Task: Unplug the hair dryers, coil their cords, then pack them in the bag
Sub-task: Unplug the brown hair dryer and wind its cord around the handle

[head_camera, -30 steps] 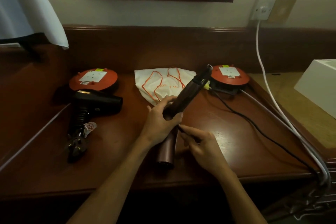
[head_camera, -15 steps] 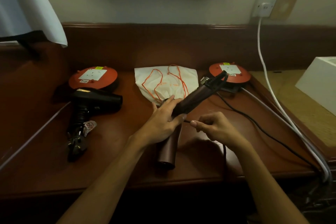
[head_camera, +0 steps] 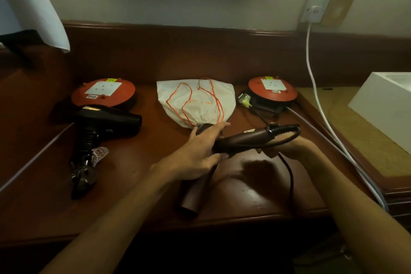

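Note:
A brown hair dryer (head_camera: 242, 139) lies at the table's middle, its handle pointing right and its barrel (head_camera: 192, 196) toward me. My left hand (head_camera: 198, 153) holds it where handle meets barrel. My right hand (head_camera: 280, 148), partly hidden behind the handle, grips its dark cord (head_camera: 289, 176), which loops back from the handle's end and hangs down over the table's front edge. A black hair dryer (head_camera: 106, 122) lies at the left with its cord wound on the handle and its plug (head_camera: 83, 179) beside it. A white drawstring bag (head_camera: 196, 101) with orange cord lies behind my hands.
Two orange socket reels stand at the back, one on the left (head_camera: 103, 93), one on the right (head_camera: 272, 91). A white cable (head_camera: 315, 87) runs from the wall socket (head_camera: 314, 9) down the right side. A white box (head_camera: 387, 107) sits far right.
The brown dryer's handle has swung down from pointing at the right reel to lying level toward the right. My right hand moved from the table up behind the handle, bringing the cord along it.

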`<act>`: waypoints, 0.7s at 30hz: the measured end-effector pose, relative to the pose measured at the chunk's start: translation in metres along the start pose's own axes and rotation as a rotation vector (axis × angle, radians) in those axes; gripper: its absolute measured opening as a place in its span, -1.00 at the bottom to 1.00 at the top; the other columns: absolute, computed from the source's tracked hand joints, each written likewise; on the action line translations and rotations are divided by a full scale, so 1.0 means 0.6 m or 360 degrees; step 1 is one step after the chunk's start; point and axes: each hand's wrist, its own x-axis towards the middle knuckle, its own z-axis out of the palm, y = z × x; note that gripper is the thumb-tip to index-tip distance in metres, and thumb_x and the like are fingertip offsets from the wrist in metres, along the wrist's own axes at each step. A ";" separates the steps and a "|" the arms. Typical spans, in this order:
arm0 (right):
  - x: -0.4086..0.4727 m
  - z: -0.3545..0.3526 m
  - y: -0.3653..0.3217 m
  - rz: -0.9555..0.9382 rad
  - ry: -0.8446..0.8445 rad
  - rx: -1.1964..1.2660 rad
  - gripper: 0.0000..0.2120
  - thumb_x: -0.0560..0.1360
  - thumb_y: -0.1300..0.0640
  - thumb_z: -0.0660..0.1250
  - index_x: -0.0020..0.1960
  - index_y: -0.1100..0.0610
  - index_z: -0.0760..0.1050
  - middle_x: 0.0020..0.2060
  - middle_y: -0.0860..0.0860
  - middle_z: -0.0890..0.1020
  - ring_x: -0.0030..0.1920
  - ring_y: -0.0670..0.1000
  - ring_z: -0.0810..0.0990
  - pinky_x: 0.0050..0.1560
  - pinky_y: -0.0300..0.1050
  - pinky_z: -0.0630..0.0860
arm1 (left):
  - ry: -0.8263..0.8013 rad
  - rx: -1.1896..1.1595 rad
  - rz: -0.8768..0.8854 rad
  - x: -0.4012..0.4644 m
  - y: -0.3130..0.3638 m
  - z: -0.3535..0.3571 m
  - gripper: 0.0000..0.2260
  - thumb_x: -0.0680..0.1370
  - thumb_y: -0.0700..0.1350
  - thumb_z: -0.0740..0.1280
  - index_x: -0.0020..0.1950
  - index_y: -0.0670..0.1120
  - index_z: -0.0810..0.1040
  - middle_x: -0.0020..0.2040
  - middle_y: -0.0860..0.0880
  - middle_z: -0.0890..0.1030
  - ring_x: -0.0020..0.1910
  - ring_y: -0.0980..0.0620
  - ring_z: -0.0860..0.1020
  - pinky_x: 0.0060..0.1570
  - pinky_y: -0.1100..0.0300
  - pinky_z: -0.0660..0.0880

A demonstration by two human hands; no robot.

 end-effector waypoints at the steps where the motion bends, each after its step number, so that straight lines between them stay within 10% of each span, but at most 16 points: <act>1: 0.001 -0.007 0.003 0.0043 -0.0066 0.0056 -0.87 0.57 0.31 0.34 -0.16 0.26 0.52 -0.34 0.10 0.52 -0.40 -0.02 0.42 -0.37 -0.19 0.41 | -0.0015 0.0002 0.0007 0.000 0.002 -0.002 -0.36 0.64 -0.10 0.38 0.63 0.07 0.12 0.38 0.07 0.48 0.29 0.37 0.22 0.57 -0.25 0.06; 7: -0.018 -0.032 0.040 0.0202 -0.0492 0.0297 -0.77 0.50 0.25 0.44 0.00 0.42 0.53 -0.32 0.17 0.47 -0.37 0.03 0.45 -0.32 -0.13 0.48 | 0.0114 -0.0171 -0.0071 -0.004 -0.018 -0.015 -0.67 0.62 0.03 0.40 0.34 0.15 0.40 0.28 0.05 0.54 0.28 0.03 0.50 0.28 -0.15 0.50; 14: -0.007 -0.044 -0.002 -0.0052 0.0073 -0.0253 -0.80 0.38 0.03 0.50 -0.07 0.11 0.71 -0.07 0.22 0.70 -0.03 0.28 0.67 0.01 0.14 0.61 | -0.0046 0.0069 0.0132 -0.002 0.014 0.002 -0.57 0.59 -0.09 0.44 0.45 -0.01 0.48 0.53 -0.01 0.39 0.23 0.55 0.02 0.56 -0.09 -0.06; 18: -0.012 -0.044 -0.033 -0.0066 0.0089 -0.0240 -0.79 0.40 0.05 0.53 -0.07 0.17 0.69 -0.21 0.26 0.59 -0.31 0.17 0.49 -0.35 -0.10 0.42 | -0.0145 0.0340 0.0112 0.013 0.030 0.011 -0.59 0.59 -0.06 0.42 0.42 -0.06 0.46 0.51 -0.04 0.40 0.58 0.15 0.13 0.60 -0.23 -0.20; 21: -0.023 -0.055 -0.073 -0.0042 -0.0101 -0.0263 -0.84 0.50 0.13 0.46 -0.03 0.23 0.67 -0.25 0.21 0.50 -0.43 0.05 0.35 -0.46 -0.16 0.27 | -0.0227 0.0499 0.0018 0.029 0.046 0.021 -0.60 0.60 -0.06 0.41 0.38 -0.10 0.39 0.31 -0.04 0.48 0.43 -0.07 0.39 0.59 -0.26 -0.18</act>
